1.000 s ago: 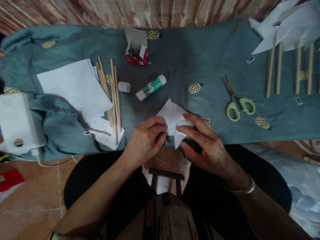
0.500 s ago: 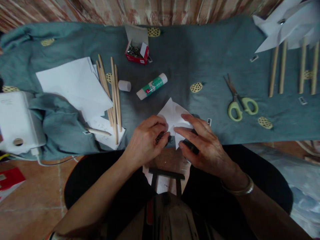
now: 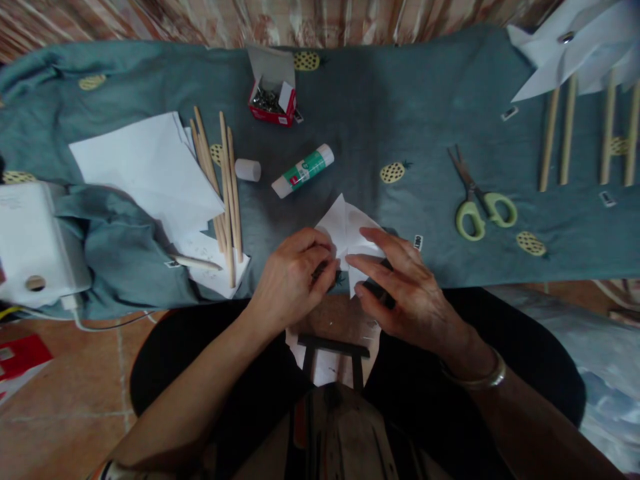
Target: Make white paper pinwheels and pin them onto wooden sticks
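Note:
A small creased sheet of white paper (image 3: 345,223), cut into flaps, lies near the table's front edge between my hands. My left hand (image 3: 295,270) is closed at its left side, thumb and fingers pinching a paper corner partly hidden by them. My right hand (image 3: 407,283) has its fingers spread, with the index and middle fingertips resting on the right part of the paper. A glue stick (image 3: 303,171) lies uncapped just beyond the paper, and its white cap (image 3: 248,170) lies to the left of it.
Green-handled scissors (image 3: 480,203) lie to the right. Finished paper pinwheels (image 3: 540,60) on sticks are at the far right. A red box (image 3: 273,110) of metal pins stands open at the back. Wooden sticks (image 3: 231,193), paper sheets (image 3: 145,160) and a white device (image 3: 37,240) occupy the left.
Both hands and the paper hold almost the same position. The whole view has shifted very slightly.

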A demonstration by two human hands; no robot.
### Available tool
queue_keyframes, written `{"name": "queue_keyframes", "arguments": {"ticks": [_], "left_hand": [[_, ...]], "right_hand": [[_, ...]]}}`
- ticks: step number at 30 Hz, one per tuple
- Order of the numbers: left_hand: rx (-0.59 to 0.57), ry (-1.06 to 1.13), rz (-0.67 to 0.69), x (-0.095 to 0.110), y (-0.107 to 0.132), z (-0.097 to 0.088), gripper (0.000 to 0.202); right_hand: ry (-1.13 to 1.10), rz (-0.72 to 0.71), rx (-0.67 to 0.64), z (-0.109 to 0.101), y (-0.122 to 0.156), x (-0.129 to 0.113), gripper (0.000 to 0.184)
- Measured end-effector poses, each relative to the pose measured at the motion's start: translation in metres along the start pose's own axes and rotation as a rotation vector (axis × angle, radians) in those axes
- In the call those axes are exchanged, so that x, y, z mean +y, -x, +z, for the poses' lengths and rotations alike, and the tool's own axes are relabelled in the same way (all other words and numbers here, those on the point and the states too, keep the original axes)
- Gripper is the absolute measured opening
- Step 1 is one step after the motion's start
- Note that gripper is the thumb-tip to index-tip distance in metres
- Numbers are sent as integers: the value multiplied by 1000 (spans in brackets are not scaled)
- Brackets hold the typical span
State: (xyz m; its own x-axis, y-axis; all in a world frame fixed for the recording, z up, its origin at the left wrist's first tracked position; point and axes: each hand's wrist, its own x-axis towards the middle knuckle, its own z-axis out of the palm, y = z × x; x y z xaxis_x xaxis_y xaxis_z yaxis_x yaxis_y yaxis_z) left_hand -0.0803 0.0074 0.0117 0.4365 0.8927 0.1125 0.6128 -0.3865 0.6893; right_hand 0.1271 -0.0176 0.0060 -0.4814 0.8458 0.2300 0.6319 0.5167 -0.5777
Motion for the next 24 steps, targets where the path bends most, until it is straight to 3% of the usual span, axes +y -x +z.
{"name": "queue_keyframes", "arguments": {"ticks": [24], "left_hand": [[-55,40,-54,0,-5,-2,18]], "right_hand": [[24,5,-3,3,-5,1,39]]}}
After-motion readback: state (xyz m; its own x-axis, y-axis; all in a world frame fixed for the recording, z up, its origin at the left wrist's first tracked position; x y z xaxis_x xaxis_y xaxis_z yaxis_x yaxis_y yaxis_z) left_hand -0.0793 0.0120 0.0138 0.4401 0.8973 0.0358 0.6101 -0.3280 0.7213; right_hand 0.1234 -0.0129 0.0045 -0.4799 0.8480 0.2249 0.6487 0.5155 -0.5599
